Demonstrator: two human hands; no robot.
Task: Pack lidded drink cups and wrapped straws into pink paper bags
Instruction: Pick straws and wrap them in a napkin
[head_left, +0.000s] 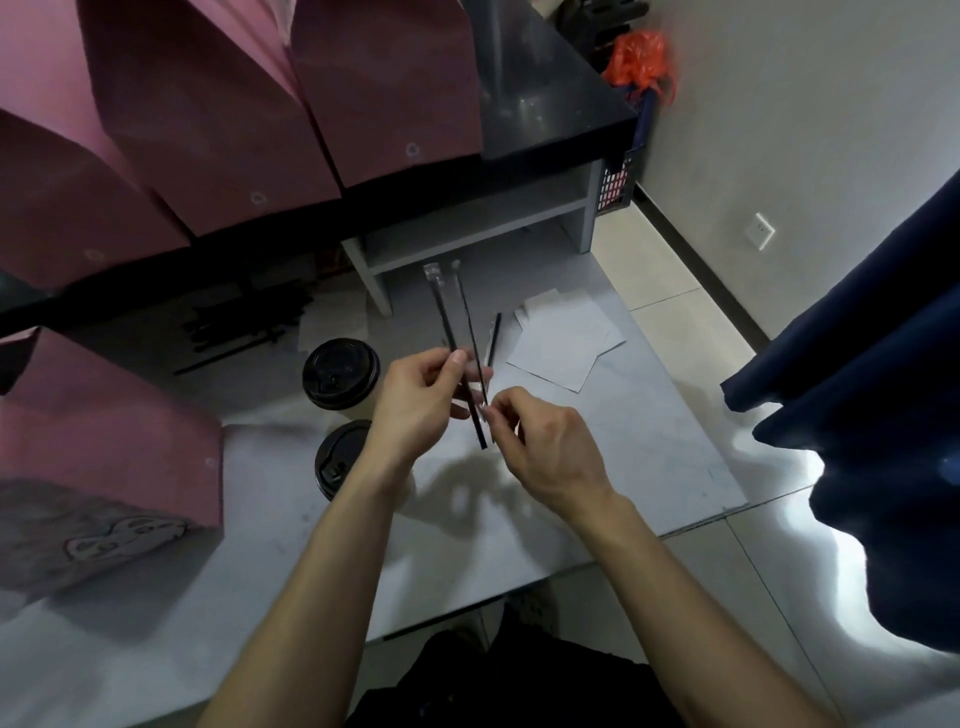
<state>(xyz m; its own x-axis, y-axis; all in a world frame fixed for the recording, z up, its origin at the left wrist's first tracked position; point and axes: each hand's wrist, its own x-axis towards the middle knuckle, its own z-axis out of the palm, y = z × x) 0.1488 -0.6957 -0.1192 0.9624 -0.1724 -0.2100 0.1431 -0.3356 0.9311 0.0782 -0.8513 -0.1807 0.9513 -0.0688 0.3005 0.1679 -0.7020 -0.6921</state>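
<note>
At the far left a pink paper bag (104, 447) is lying on its side on the grey table (649, 441), its printed face turned up, probably waiting within reach to be filled; further pink bags (218, 130) are standing in a row on the dark counter (550, 93) behind, with a pile of loose black straws (239, 322) resting in the shadow beneath it. Just right of the lying bag, two cups with black lids are sitting close together, the far cup (341, 374) and the near cup (340, 460), the near one partly hidden by the left forearm. Above them the left hand (421, 405) is gripping two wrapped straws (457, 322) between thumb and curled fingers, their clear wrapper tips pointing away toward the shelf, seemingly so they are gathering into one bundle for a single drop. The right hand (545, 441) is pinching the lower end of a third straw (492, 338), apparently feeding it alongside the others, though motion blur is making it hard to tell exactly which straw the fingertips are closing on. Further right, sheets of white paper (566, 343) are lying flat on the table, and a dark blue cloth (857, 364) is hanging at the frame's edge.
</note>
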